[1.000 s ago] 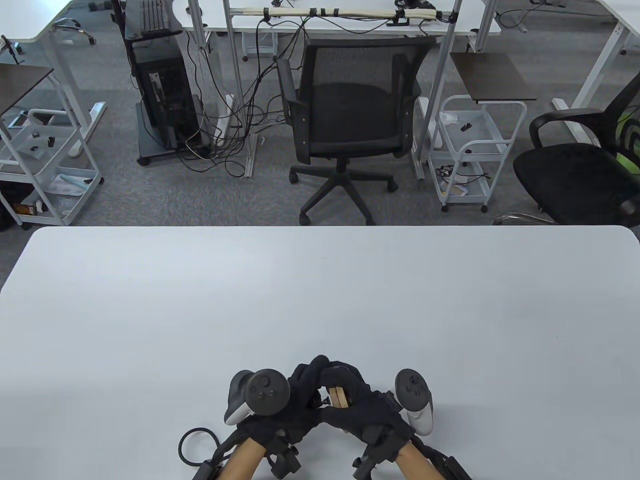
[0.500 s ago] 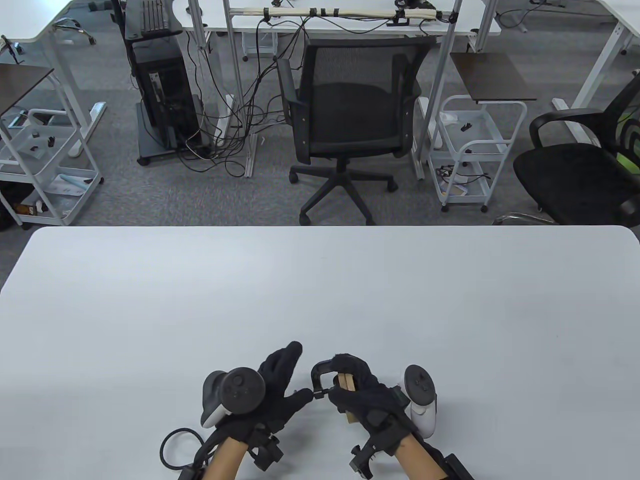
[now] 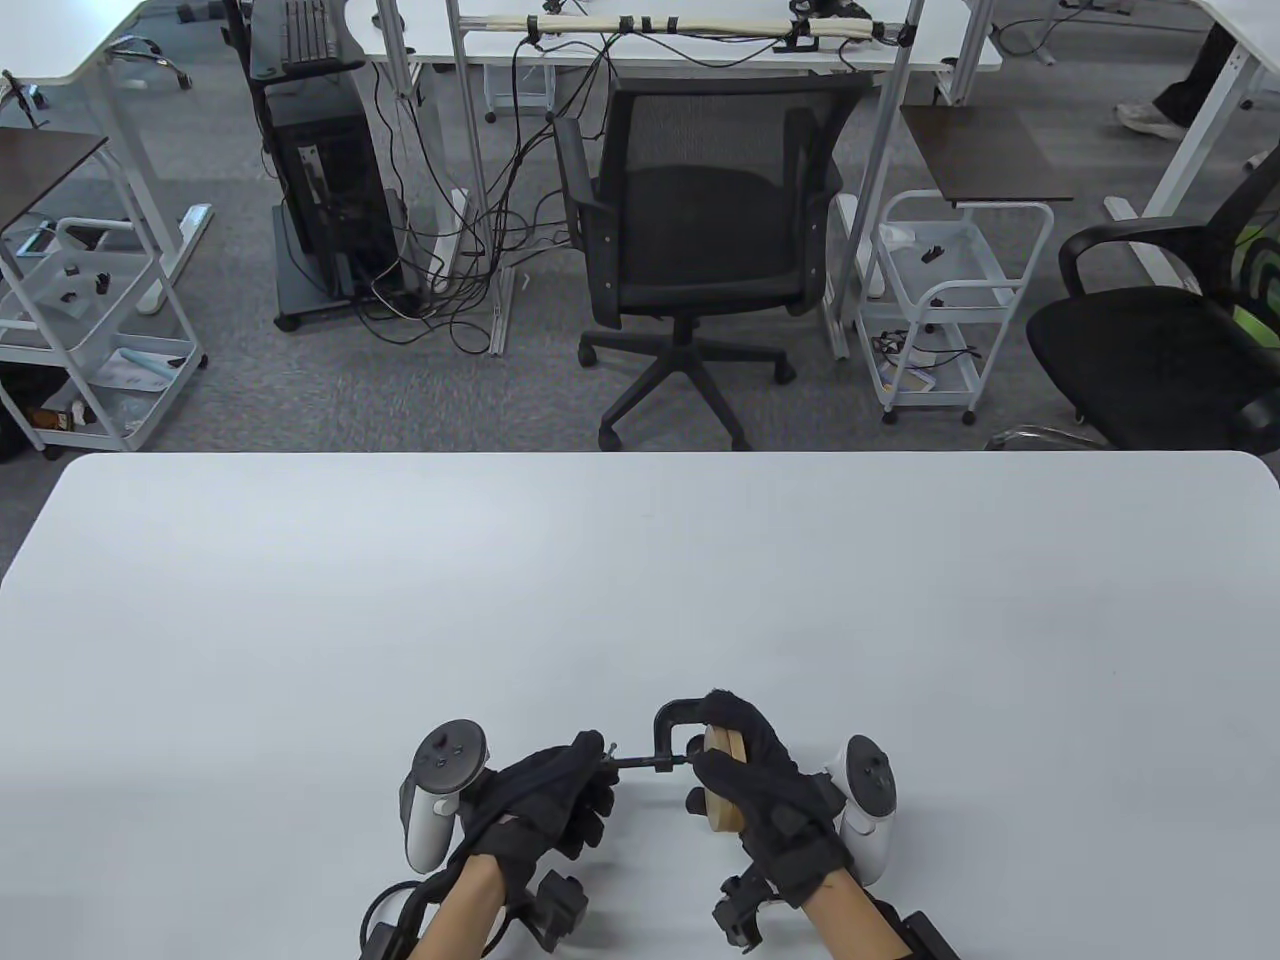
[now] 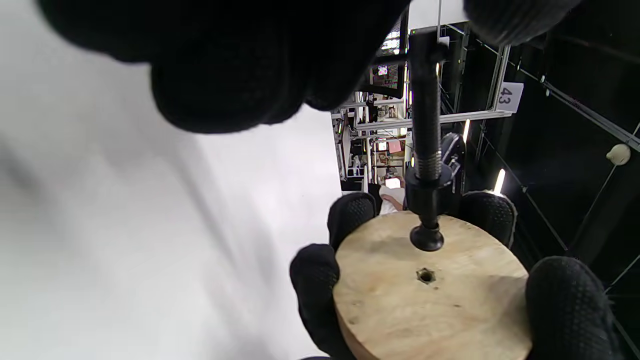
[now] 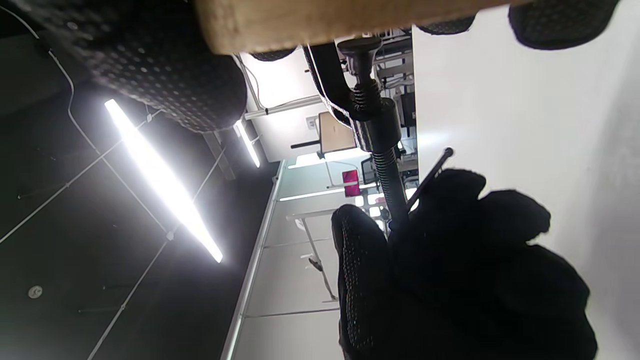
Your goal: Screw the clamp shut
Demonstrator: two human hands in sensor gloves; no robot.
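A black C-clamp (image 3: 668, 722) sits around a round wooden disc (image 3: 724, 790) near the table's front edge. My right hand (image 3: 760, 790) grips the disc on edge, together with the clamp frame. My left hand (image 3: 560, 795) pinches the end of the clamp's screw (image 3: 645, 765) at its crossbar handle. In the left wrist view the screw (image 4: 425, 125) points at the disc (image 4: 430, 295) and its pad (image 4: 426, 238) stands just off the wood, beside a small centre hole. In the right wrist view the threaded screw (image 5: 382, 150) runs from the disc (image 5: 320, 20) to my left hand (image 5: 450, 270).
The white table (image 3: 640, 600) stretches wide beyond my hands. Its front edge lies just below my wrists. Behind the table stand a black office chair (image 3: 700, 230), white carts and desks with hanging cables.
My left hand let go, opened out to the left, then came back and took the screw's handle end. My right hand shifted right and turned the disc and clamp.
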